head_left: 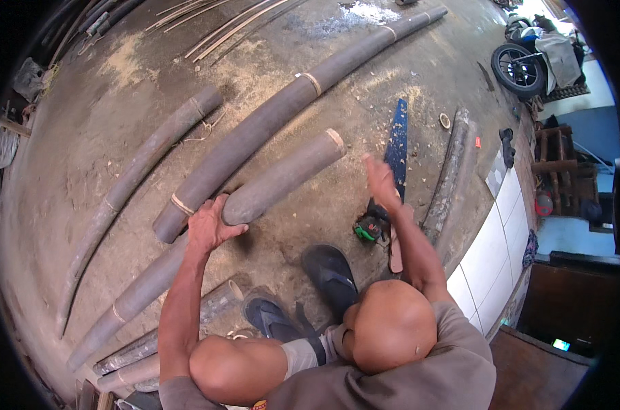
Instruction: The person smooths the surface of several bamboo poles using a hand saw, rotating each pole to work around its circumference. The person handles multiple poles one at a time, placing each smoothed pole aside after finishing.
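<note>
My left hand (pixel 209 224) grips the lower end of a short, thick bamboo piece (pixel 286 178), its thumb stretched out beneath that end. The piece slants up to the right, and its far end has a pale cut rim. Just below the same hand, another bamboo pole (pixel 143 287) runs down to the left. My right hand (pixel 382 183) is held above the floor beside a hand saw (pixel 397 140), fingers stretched and nothing visible in them. The saw's blue blade is flecked with sawdust. A black-and-green object (pixel 370 228) lies by its lower end, partly hidden by my right forearm.
A long bamboo pole (pixel 269 116) stretches across the floor, with a curved pole (pixel 139 171) to its left. Darker poles (pixel 446 181) lie at the right near white tiles (pixel 486 253). Thin strips (pixel 235 27) are at the far side. A motorcycle wheel (pixel 519 70) stands far right.
</note>
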The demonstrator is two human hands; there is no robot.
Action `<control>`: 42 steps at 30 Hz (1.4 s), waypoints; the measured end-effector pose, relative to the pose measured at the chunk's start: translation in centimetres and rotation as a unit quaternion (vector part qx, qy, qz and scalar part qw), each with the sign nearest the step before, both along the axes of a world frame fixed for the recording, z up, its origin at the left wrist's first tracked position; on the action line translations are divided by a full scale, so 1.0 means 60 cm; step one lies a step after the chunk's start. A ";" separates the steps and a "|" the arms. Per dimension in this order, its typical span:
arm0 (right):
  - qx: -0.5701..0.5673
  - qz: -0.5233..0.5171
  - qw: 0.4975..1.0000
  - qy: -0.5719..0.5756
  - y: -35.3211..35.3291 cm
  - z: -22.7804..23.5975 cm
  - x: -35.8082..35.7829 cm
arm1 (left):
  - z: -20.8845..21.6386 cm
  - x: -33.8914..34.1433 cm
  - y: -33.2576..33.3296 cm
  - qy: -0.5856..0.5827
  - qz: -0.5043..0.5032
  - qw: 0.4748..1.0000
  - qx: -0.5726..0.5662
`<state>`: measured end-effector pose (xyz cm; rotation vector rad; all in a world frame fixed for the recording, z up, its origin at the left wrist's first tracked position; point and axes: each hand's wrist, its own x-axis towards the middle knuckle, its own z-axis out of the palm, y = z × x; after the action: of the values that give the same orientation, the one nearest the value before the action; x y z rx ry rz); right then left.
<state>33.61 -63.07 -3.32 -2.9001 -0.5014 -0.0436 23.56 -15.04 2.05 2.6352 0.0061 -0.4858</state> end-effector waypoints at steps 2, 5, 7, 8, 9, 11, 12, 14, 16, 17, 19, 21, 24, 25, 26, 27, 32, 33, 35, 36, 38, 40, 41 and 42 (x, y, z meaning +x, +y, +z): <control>0.039 -0.002 0.999 0.023 0.004 0.010 0.015 | 0.002 0.004 0.012 0.002 0.005 1.000 -0.004; -0.036 -0.009 0.989 0.146 0.125 0.017 -0.025 | 0.023 -0.003 0.046 0.044 0.027 0.998 -0.039; -0.061 -0.027 0.982 0.175 0.151 0.046 -0.017 | 0.035 -0.003 0.048 0.064 0.042 0.997 -0.012; -0.041 -0.025 0.989 0.138 0.132 0.045 -0.013 | 0.037 0.001 0.041 0.072 0.046 0.996 -0.002; -0.053 -0.065 0.990 0.112 0.065 0.008 -0.018 | 0.027 0.017 0.005 0.063 0.023 0.997 -0.035; -0.090 0.051 0.992 0.071 0.108 0.009 -0.024 | 0.024 0.008 0.031 0.059 0.039 0.997 -0.036; -0.108 0.104 0.988 0.044 0.127 0.015 -0.032 | 0.025 0.007 0.041 0.059 0.046 0.997 -0.032; -0.209 0.168 0.962 0.051 0.121 0.036 -0.042 | 0.029 0.002 0.039 0.067 0.049 0.996 -0.033; -0.052 -0.039 0.994 0.085 0.112 0.034 -0.002 | 0.029 0.005 0.036 0.066 0.050 0.996 -0.033; 0.003 -0.073 0.994 0.081 0.120 0.023 -0.003 | 0.025 0.010 0.027 0.064 0.043 0.996 -0.038; -0.039 -0.010 0.991 0.125 0.143 0.025 -0.011 | 0.026 0.004 0.037 0.075 0.046 0.996 -0.027; -0.077 0.011 0.987 0.142 0.126 0.013 -0.019 | 0.019 0.011 0.036 0.049 0.038 0.998 -0.026; 0.065 -0.135 0.975 0.162 0.074 0.029 0.003 | -0.006 -0.011 0.019 -0.025 0.024 0.999 0.005; 0.075 -0.168 0.969 0.167 0.073 0.042 0.013 | -0.005 -0.024 0.012 -0.051 0.015 0.998 0.035; 0.082 -0.204 0.961 0.168 0.062 0.059 0.024 | -0.006 -0.029 0.003 -0.081 0.004 0.995 0.060; 0.060 -0.147 0.977 0.138 0.078 0.039 -0.002 | -0.016 -0.032 -0.001 -0.112 -0.006 0.992 0.057; -0.016 -0.079 0.985 0.155 0.125 0.051 -0.033 | 0.009 -0.014 0.018 -0.035 0.000 0.999 0.021; 0.020 -0.162 0.972 0.170 0.110 0.060 -0.007 | 0.012 -0.006 0.017 -0.013 0.006 1.000 0.009; -0.083 -0.032 0.992 0.094 0.128 0.036 -0.028 | 0.017 0.000 0.016 0.016 0.002 1.000 -0.026; -0.079 -0.012 0.992 0.093 0.124 0.029 -0.035 | 0.022 0.001 0.016 0.021 -0.001 0.999 -0.048; -0.067 0.031 0.993 0.095 0.121 0.017 -0.058 | 0.024 0.004 0.016 0.023 0.001 0.998 -0.061; -0.028 -0.066 0.990 0.125 0.102 0.045 -0.030 | 0.019 0.000 0.020 0.022 0.009 0.999 -0.040; 0.014 -0.154 0.973 0.173 0.101 0.074 -0.007 | 0.024 -0.001 0.026 0.027 0.021 0.999 -0.038; 0.013 -0.145 0.975 0.166 0.112 0.079 -0.011 | 0.025 0.005 0.022 0.033 0.022 0.998 -0.044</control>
<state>32.92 -56.37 1.42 -2.8450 -0.0193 0.3823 23.86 -13.70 3.54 2.5260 0.0627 -0.5440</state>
